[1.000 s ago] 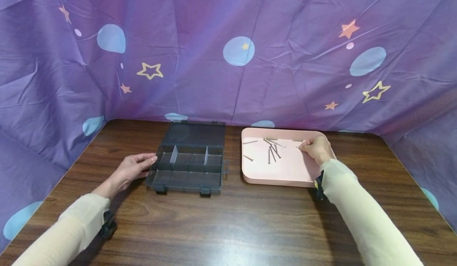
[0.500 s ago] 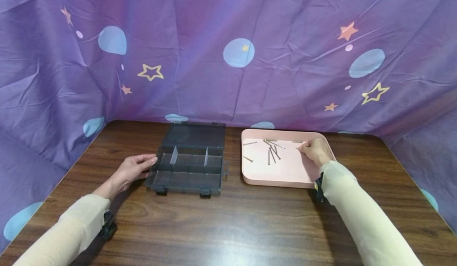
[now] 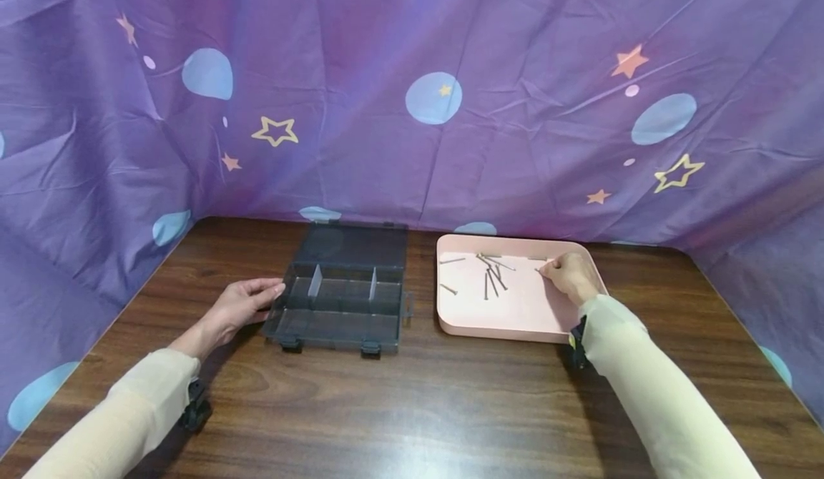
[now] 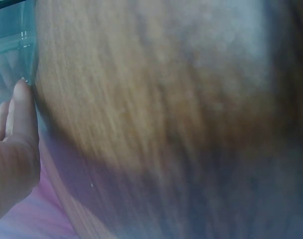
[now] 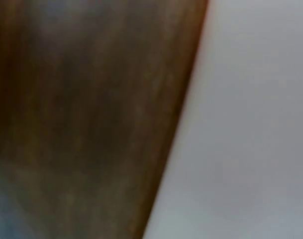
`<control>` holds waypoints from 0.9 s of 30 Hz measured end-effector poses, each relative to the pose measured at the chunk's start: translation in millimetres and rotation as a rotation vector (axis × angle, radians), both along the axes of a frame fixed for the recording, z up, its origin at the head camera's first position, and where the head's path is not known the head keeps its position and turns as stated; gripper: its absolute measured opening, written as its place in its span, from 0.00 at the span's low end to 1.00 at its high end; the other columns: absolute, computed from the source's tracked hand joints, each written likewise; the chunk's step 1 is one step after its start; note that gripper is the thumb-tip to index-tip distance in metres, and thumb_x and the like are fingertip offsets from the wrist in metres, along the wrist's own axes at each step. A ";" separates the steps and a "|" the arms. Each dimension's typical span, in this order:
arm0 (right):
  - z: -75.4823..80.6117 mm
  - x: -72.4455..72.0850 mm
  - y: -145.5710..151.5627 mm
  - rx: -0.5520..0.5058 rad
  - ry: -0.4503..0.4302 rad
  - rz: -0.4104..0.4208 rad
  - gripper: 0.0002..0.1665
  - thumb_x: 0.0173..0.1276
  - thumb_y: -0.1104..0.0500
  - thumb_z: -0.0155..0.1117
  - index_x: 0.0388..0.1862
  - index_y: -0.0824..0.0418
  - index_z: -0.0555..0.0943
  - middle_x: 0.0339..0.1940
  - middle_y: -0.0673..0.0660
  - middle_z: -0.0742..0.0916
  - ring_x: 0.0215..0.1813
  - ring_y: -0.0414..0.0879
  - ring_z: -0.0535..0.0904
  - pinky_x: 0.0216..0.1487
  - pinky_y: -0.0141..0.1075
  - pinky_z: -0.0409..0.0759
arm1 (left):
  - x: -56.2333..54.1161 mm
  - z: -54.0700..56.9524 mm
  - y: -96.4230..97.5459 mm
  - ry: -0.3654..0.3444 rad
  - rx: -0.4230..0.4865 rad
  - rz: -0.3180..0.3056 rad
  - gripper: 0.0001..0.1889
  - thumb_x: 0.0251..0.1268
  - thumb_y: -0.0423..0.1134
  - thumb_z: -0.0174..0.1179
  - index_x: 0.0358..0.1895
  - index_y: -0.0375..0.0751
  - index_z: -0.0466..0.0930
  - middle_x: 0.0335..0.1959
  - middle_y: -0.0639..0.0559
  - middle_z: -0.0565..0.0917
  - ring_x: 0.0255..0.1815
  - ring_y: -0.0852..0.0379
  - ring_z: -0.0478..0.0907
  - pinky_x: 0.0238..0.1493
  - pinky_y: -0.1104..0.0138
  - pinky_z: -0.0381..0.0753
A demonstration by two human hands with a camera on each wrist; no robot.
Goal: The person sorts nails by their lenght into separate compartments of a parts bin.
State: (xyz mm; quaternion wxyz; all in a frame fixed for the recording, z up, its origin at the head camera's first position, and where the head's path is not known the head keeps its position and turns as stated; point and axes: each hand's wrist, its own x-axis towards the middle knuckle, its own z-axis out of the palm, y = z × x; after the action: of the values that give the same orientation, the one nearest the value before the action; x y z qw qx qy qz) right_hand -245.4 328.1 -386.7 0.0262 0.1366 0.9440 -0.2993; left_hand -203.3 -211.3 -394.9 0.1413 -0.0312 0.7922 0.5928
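- Left hand (image 3: 238,309): fingers extended, touching the left side of the dark compartment box (image 3: 350,324), which lies on the wooden surface (image 3: 360,411), its lid (image 3: 357,244) folded back away from the person.
- Right hand (image 3: 571,277): thumb and fingertips pinch what seems to be a nail (image 3: 538,271) over the pink tray (image 3: 521,314), near its right side; most of its length is hidden, but the visible end points left.
- Loose nails (image 3: 492,282): several fan out toward the person, long axes mostly front to back.
- Slanting nail (image 3: 448,289): near the tray's left wall, head toward front right.
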 end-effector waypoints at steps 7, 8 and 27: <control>0.6 1.2 -0.6 -0.028 0.016 0.023 0.22 0.65 0.60 0.60 0.12 0.55 0.66 0.11 0.45 0.66 0.18 0.40 0.62 0.19 0.32 0.61 | -0.1 -0.6 -0.9 -0.007 -0.003 0.005 0.30 0.68 0.45 0.55 0.65 0.26 0.63 0.45 0.59 0.81 0.36 0.75 0.75 0.38 0.75 0.79; 0.7 1.3 -1.0 -0.032 0.022 0.026 0.22 0.65 0.60 0.60 0.12 0.55 0.66 0.11 0.46 0.66 0.19 0.40 0.62 0.20 0.32 0.60 | -0.4 -0.7 -1.0 -0.008 -0.004 0.004 0.30 0.68 0.46 0.55 0.65 0.26 0.63 0.46 0.59 0.80 0.36 0.75 0.75 0.38 0.75 0.78; 12.6 3.9 -14.3 -0.151 0.010 0.059 0.15 0.70 0.61 0.53 0.21 0.62 0.70 0.15 0.47 0.69 0.21 0.39 0.63 0.21 0.31 0.63 | -1.4 -0.8 -0.3 -0.001 0.010 0.001 0.30 0.68 0.45 0.55 0.65 0.25 0.64 0.42 0.62 0.80 0.34 0.74 0.74 0.36 0.76 0.78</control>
State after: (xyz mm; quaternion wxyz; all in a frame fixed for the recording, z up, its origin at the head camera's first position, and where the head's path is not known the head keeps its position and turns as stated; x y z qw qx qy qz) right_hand -241.5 313.8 -374.1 0.0405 0.1049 0.9225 -0.3692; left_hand -204.7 -211.5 -395.7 0.1413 -0.0311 0.7893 0.5967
